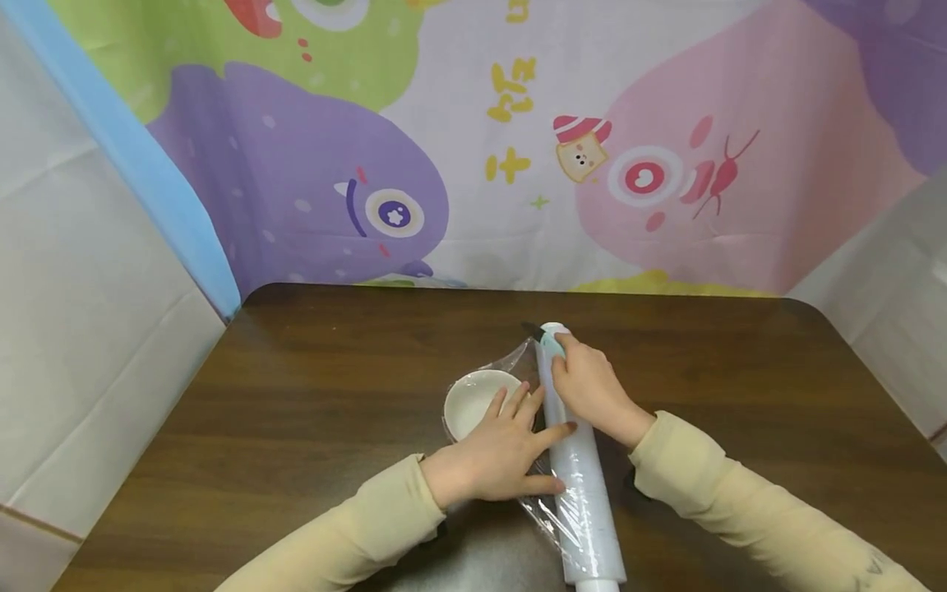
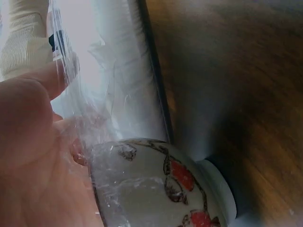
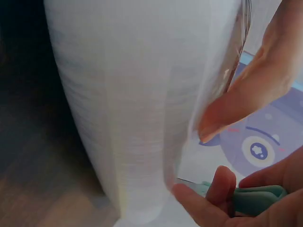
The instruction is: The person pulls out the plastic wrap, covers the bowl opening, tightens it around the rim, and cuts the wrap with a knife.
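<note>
Head view: our curled right grip (image 1: 593, 385) holds a teal-handled tool (image 1: 551, 342) at the far end of the film roll (image 1: 590, 510); our left grip (image 1: 500, 457), spread, partly covers the bowl (image 1: 471, 400)

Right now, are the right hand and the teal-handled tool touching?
Touching. The right wrist view shows the right hand gripping the teal-handled tool, fingers and thumb pressed directly against it.

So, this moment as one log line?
left hand: spread over round white bowl and clear plastic film | right hand: grips mint-green cutter at far end of white cylindrical roll | film: spans bowl to roll
</note>
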The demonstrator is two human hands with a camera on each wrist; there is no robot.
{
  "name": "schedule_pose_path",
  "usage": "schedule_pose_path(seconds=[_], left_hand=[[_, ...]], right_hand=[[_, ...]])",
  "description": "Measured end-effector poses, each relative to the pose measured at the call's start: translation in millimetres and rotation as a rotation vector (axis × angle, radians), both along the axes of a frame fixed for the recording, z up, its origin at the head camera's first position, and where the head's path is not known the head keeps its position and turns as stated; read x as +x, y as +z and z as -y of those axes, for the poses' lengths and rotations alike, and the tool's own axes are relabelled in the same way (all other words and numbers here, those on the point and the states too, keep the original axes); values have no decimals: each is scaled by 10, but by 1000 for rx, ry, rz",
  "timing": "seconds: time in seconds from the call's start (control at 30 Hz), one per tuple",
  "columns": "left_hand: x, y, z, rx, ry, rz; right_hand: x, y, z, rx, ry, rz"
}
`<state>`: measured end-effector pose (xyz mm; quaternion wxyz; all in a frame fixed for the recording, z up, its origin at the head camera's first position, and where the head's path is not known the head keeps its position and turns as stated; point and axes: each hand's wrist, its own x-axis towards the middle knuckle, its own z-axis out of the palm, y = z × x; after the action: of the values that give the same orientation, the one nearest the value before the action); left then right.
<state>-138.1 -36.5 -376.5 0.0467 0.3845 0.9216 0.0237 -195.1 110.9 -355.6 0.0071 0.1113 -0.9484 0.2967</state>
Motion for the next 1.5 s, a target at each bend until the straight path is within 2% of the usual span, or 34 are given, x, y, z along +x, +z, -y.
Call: schedule_pose_path(seconds=[0.13,0.4,0.6,0.8,0.93,1.1,1.3,1.37,1.5], left_hand=[[21,-14,6,3,2,-25],[10,-35,28,23,-6,-68],[12,-51,22,19,-17,-98],[8,-62,25,12,-16,-115],[10,-62,25,17,-17,-122],[14,-71,23,23,-17,-125],[15,-89,20,12,-18,-126],[19,-93,17,11,-19,-128],[27,-103,14,10,-18,-137]], right_hand=[[60,-5,22,102,12,-66],[110,18,51,255,42,-121],[43,52,82,336,64,-107],[-72,75,138,401,42,-53],[-118,109,147,411,46,-33],[-125,137,108,372,74,3],[-72,171,33,303,90,49],[-67,151,-6,302,103,19],[-21,194,-53,296,113,37]])
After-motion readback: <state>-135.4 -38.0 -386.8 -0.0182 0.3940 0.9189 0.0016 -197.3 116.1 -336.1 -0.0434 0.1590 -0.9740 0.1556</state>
